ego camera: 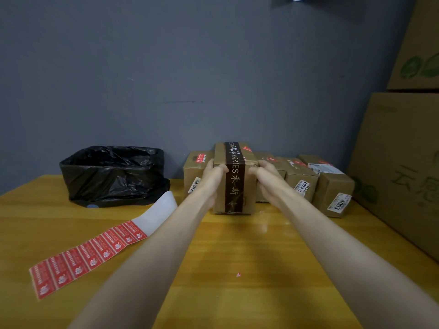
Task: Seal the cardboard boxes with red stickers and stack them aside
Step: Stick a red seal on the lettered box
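Cardboard box [224, 195] stands in front of me at the far middle of the table [237, 252], its tall front face turned toward me. Its short top runs back toward the grey wall [190, 67]. I cannot tell whether its lower edge bears on the wood. A dark tape band [235, 184] runs over the top and straight down the front, in line with my view. Its pale print reads sideways, Latin letters ending in "IES", then Chinese characters. A red sticker [247, 148] lies on the top at the far right corner.

The left grip [211, 172] clasps the box's left side and the right grip [266, 174] its right side, fingers curled round the upper front edges.

Just behind stands a row of smaller boxes [301, 176]. Their white labels read "2-4207" [301, 186] and "4003" [338, 204].

To the left, a sticker strip [90, 255] lies flat on the table, red squares with white print too small to read. Its far end is bare white backing. Beyond it sits a black-bagged bin [114, 174]. Large cartons [399, 162] with green printing stand stacked on the right.
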The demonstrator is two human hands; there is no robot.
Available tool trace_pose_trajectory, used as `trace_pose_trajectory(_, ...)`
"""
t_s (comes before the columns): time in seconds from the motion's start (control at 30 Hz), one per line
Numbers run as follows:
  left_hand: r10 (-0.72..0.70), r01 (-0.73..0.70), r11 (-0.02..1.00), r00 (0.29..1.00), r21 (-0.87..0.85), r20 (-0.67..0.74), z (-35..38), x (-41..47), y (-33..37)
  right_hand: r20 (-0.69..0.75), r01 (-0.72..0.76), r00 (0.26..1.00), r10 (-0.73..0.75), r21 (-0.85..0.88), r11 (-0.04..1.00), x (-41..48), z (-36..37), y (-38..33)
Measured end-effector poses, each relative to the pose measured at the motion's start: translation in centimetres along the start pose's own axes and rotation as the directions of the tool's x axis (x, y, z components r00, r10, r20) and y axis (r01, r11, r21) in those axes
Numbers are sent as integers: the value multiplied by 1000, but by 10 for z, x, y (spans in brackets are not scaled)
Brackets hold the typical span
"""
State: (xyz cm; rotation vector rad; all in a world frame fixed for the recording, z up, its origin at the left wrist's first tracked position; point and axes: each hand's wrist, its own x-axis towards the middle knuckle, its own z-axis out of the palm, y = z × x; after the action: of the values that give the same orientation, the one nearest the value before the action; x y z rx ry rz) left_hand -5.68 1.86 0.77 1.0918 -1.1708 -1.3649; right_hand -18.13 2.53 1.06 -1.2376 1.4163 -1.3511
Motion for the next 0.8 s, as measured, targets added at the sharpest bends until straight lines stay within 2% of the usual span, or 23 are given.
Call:
trace_pose_trajectory(0.3,155,-156,988,986,14,57,-12,-14,17,-78,166,985,-156,152,974,-22,1,-14)
trace_pose_trajectory(0.5,271,-272,960,962,65,23,-30,-24,25,-65,303,953,-296,184,935,-56,18,-29)
trace_pose_trajectory(0.63,352,-351,933,936,78,0,-43,-35,32,-43,391,920,-389,159,907,-79,32,-34)
trace_pose_trajectory(0.8,440,-428,890,897,158,-43,-57,-51,41,7,515,857,-515,8,857,-105,52,-33)
